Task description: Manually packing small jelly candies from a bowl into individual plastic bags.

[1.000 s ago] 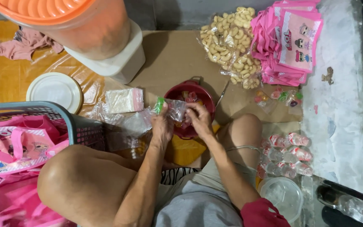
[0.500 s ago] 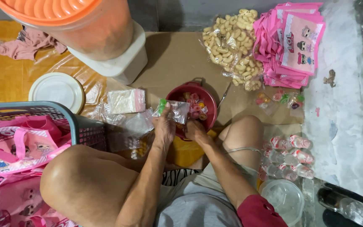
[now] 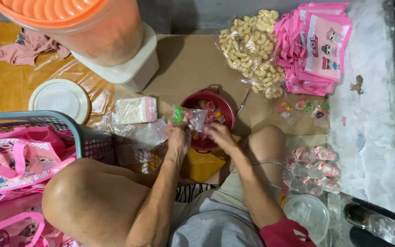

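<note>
Left hand (image 3: 178, 137) holds open a small bag (image 3: 193, 118), part-filled; right hand (image 3: 219, 134) pinches candy over red bowl (image 3: 208, 114); filled bags (image 3: 314, 170) lie right.

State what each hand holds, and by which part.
Left hand holds a small clear bag by its lower edge; right hand is over the red bowl, hold unclear.

The person sits on the floor, knees up, both hands over a red bowl (image 3: 209, 103) of wrapped candies. The left hand (image 3: 178, 137) pinches a small clear bag (image 3: 189, 117) holding sweets; the right hand (image 3: 220, 135) rests at the bowl's near rim. A grey basket (image 3: 76, 132) of pink bags sits left, a stack of pink packets (image 3: 314, 45) upper right beside a bag of puffed snacks (image 3: 248, 45).
</note>
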